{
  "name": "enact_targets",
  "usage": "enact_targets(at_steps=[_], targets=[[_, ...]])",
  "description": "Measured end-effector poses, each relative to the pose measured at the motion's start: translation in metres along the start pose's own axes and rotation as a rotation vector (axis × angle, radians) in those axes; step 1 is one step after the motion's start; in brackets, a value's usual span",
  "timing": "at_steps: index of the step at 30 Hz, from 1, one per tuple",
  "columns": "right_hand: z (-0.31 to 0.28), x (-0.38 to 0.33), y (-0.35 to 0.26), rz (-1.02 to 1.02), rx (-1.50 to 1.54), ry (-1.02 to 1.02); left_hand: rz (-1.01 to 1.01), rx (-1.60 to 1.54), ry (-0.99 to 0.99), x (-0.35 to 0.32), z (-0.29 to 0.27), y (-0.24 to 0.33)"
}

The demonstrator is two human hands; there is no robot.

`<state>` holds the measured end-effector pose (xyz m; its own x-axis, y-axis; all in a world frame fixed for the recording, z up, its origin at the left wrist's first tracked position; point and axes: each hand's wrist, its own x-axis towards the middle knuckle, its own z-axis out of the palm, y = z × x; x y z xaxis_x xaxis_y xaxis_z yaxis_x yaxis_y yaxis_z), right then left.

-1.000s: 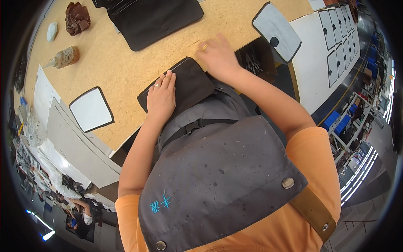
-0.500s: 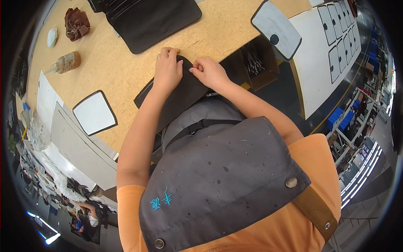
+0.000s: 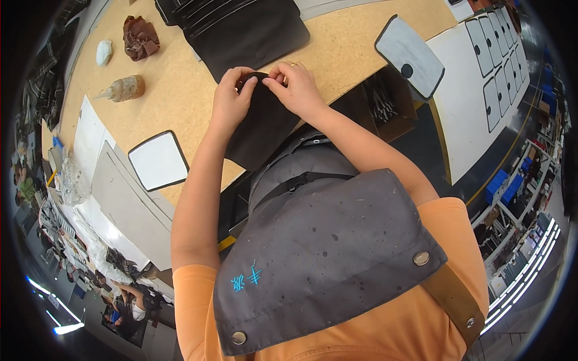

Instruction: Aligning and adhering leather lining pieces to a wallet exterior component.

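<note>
Both hands met at the far edge of a black leather piece [image 3: 262, 129] that lay on the counter [image 3: 349, 51] and hung over its near edge toward the person's grey apron [image 3: 325, 253]. The left hand [image 3: 229, 102] had its fingers [image 3: 244, 75] pinched together on the piece's top rim, and the right hand [image 3: 295, 87], with a ring on one finger, had its fingers [image 3: 272, 84] clamped on the same rim just beside them, the two hands nearly touching. Far of the hands lay a larger black leather panel [image 3: 247, 30]. To the left on the counter stood a glue bottle [image 3: 123, 89] lying on its side, a brown crumpled rag [image 3: 140, 37] and a pale lump [image 3: 103, 52]. A white template [image 3: 159, 161] lay near the left; a grey one [image 3: 409, 57] lay right.
</note>
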<state>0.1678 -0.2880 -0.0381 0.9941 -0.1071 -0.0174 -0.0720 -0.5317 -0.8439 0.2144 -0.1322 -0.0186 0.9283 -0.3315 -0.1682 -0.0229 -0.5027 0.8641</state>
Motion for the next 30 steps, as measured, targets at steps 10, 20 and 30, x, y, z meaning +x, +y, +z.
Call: enact_targets(at_steps=[10,20,30], targets=[[0.023,0.015,-0.017,-0.162,0.202,0.111,0.091,0.122,0.204,0.000,-0.004,0.002],[0.023,0.018,-0.019,-0.074,0.239,0.019,0.212,0.330,0.285,0.001,-0.002,-0.012],[0.015,0.021,-0.009,-0.037,0.293,-0.118,0.161,0.258,0.230,-0.002,-0.009,-0.008]])
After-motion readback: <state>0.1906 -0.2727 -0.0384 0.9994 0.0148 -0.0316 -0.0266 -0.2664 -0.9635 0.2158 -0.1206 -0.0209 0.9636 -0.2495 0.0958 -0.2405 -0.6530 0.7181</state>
